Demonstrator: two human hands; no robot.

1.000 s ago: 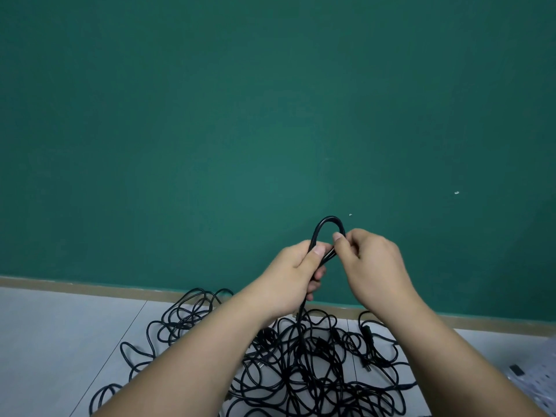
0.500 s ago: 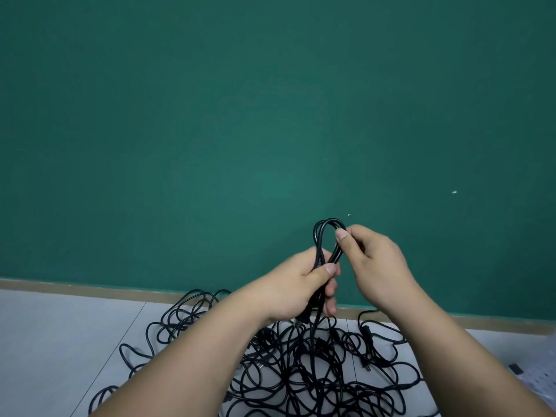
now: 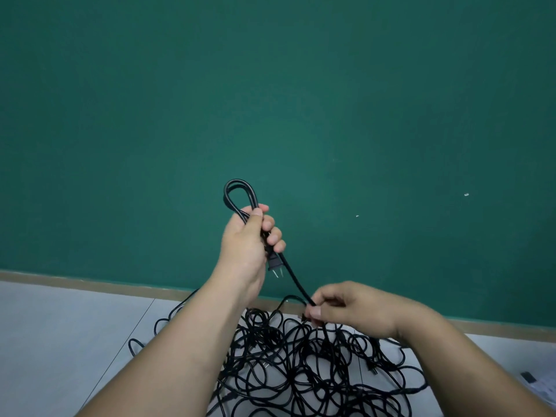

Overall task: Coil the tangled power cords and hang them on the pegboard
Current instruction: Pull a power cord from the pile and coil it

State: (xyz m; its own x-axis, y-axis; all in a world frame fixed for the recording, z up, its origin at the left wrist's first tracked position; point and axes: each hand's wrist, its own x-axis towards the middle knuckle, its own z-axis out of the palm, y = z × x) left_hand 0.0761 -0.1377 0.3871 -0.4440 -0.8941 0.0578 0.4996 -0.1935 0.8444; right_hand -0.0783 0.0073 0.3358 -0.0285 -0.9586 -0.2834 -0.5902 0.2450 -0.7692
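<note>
Left hand point(image 3: 246, 239): grips power cord point(image 3: 239, 181) loop, raised since before.
Right hand point(image 3: 352, 308): pinches strand, dropped away toward tangled pile point(image 3: 301, 374).

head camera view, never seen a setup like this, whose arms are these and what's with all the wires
There is no machine here: the camera sits on a person's head, looking forward and down, so the two bare arms entering from the bottom are that person's own. The left hand is raised and grips a small loop of thin black power cord; its two-pronged black plug hangs just below that hand. The same cord runs down to the right hand, which pinches it lower. Beneath lies a tangled heap of black cords on a pale grey tiled surface, before a plain dark green wall.
</note>
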